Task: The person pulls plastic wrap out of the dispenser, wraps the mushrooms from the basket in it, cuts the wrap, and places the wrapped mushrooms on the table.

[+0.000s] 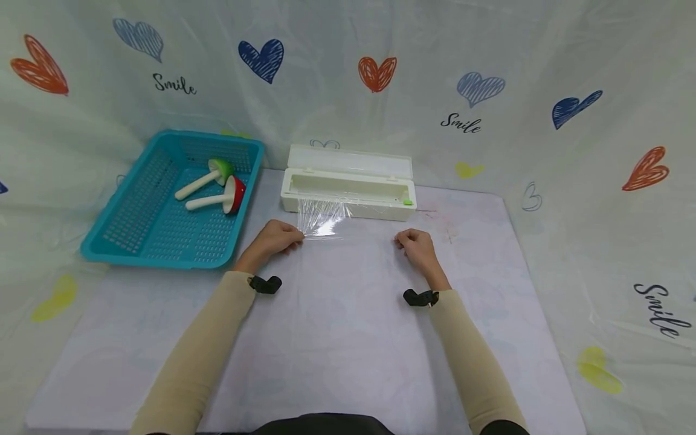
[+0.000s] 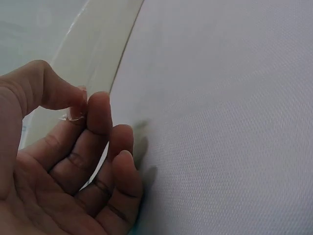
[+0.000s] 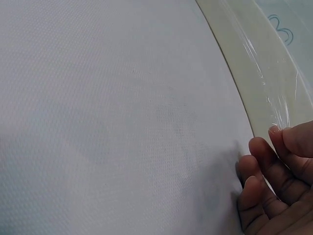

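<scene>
A white cling film dispenser (image 1: 290, 202) stands at the back of the table, its long lid (image 1: 348, 162) raised. Clear cling film (image 1: 325, 225) stretches from its front edge toward me. My left hand (image 1: 274, 237) pinches the film's left corner between thumb and fingers; a crumpled bit of film (image 2: 73, 116) shows at those fingertips in the left wrist view. On the other side, my right hand (image 1: 417, 246) pinches the right corner, where gathered film (image 3: 279, 110) runs into the fingertips in the right wrist view. The film between the hands is hard to see.
A blue-green plastic basket (image 1: 157, 261) stands to the left, holding a green-capped toy mushroom (image 1: 220, 169) and a red-capped one (image 1: 235, 194). A small green slider (image 1: 408, 203) sits at the dispenser's right end. Behind hangs a white sheet (image 1: 326, 115) printed with hearts.
</scene>
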`<state>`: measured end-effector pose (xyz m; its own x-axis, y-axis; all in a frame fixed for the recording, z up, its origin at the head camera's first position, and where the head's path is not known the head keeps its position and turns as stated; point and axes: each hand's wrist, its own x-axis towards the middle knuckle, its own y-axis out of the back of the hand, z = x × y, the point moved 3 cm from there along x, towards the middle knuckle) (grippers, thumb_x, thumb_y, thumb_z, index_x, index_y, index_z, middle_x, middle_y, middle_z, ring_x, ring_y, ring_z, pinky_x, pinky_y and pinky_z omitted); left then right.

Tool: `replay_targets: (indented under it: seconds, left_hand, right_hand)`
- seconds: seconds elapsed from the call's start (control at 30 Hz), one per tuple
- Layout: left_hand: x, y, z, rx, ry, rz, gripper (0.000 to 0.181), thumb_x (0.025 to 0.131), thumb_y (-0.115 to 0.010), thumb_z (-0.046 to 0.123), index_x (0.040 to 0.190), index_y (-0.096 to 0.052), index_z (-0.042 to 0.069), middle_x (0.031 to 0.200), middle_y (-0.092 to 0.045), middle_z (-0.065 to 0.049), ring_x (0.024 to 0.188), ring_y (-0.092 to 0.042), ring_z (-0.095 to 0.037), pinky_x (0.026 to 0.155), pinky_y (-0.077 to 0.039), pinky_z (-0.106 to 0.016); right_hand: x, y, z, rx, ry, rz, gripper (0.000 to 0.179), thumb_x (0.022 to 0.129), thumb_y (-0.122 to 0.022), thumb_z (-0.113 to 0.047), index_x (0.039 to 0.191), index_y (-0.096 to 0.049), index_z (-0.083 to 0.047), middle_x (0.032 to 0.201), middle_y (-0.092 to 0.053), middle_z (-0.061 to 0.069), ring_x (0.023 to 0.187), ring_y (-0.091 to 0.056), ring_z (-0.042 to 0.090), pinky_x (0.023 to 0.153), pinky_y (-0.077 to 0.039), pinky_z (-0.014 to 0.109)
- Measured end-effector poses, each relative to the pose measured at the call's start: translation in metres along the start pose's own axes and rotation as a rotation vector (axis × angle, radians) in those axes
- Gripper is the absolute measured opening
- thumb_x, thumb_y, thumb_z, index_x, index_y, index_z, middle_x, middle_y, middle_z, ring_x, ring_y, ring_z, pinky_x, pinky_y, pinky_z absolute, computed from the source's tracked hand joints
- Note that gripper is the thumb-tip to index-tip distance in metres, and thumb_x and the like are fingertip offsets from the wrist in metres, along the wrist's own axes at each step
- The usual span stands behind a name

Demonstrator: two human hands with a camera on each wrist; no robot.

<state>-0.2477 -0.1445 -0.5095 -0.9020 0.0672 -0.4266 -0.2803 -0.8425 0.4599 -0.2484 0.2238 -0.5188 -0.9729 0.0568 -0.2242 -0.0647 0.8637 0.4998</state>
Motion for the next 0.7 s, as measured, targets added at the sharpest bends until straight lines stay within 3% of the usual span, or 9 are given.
replay_targets:
  seconds: [0.2,0.53,0.7]
  left_hand:
    - [0.0016,-0.0008,0.0023,0.042,0.012,0.002,0.027,0.095,-0.064,0.026,0.095,-0.077,0.002,0.079,-0.068,-0.005,0.074,-0.056,-0.018,0.064,-0.044,-0.026]
    - [-0.0016,0.0018,0.0010,0.000,-0.007,-0.028,0.032,0.101,-0.061,0.029,0.105,-0.077,0.002,0.093,-0.071,-0.009,0.085,-0.058,-0.022,0.072,-0.050,-0.026]
    - [-0.0034,0.0039,0.0002,-0.034,-0.035,-0.045,0.039,0.098,-0.065,0.040,0.108,-0.076,0.004,0.097,-0.070,-0.009,0.089,-0.059,-0.023,0.075,-0.050,-0.028]
  right_hand:
    - [0.0007,0.0005,0.0009,-0.001,0.000,0.001,0.030,0.106,-0.054,-0.026,0.106,-0.073,-0.002,0.095,-0.069,0.009,0.087,-0.058,0.021,0.070,-0.049,0.027]
    - [-0.0010,0.0017,0.0003,0.005,0.024,-0.014,0.031,0.106,-0.054,-0.026,0.106,-0.073,-0.002,0.096,-0.070,0.011,0.088,-0.058,0.021,0.070,-0.050,0.025]
    - [0.0004,0.0025,-0.0009,0.038,0.007,-0.050,0.033,0.106,-0.053,-0.026,0.122,-0.070,-0.003,0.111,-0.071,0.014,0.096,-0.063,0.020,0.073,-0.052,0.025]
